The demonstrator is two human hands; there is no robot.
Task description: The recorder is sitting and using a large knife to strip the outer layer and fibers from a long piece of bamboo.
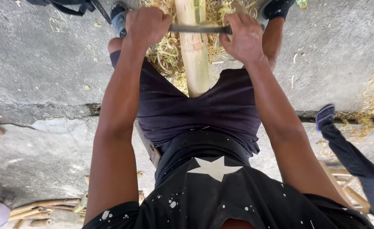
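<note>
Now both fists are closed on one dark metal blade (197, 29) — left hand (146, 25) and right hand (244, 36) at its ends — laid across the bamboo pole (194, 55) between the knees, over pale shavings (165, 55).

Smooth, pale yellow bamboo pole (194, 51) with a matt peeled surface; dull grey metal blade (197, 29) across it; dry, stringy bamboo shavings (163, 53); rough grey concrete ground (38, 72); matt black cloth shorts (195, 110).

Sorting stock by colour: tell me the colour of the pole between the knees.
Pale yellow-tan, bamboo-like pole, seen in the head view, with both hands holding a dark blade across it.
</note>
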